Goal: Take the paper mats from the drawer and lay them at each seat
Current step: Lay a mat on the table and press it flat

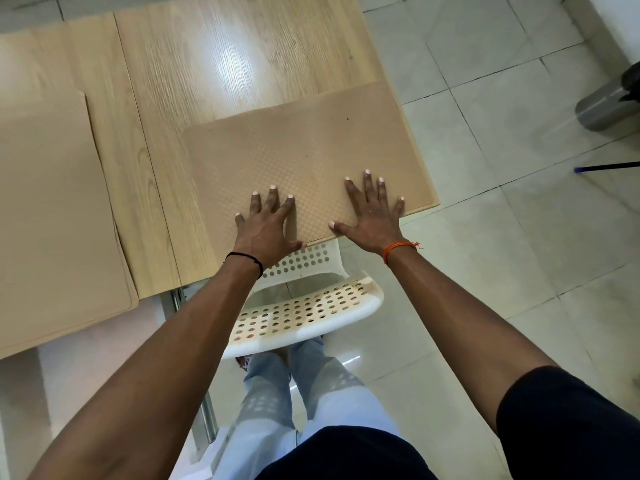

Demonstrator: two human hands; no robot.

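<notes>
A tan textured paper mat [304, 147] lies flat on the light wooden table [214, 57], near the table's right corner and in front of a white perforated chair [304, 310]. My left hand [266, 226] rests flat on the mat's near left edge, fingers spread. My right hand [372, 213] presses flat on the mat's near right part, fingers spread too. Neither hand grips anything. A second tan mat [52, 216] lies on the table at the left, partly out of view.
The chair is pushed under the table's near edge, between me and the mat. Pale floor tiles [519, 237] extend to the right. A grey metal bin [606, 109] stands at the far right, with a thin dark rod [606, 166] on the floor below it.
</notes>
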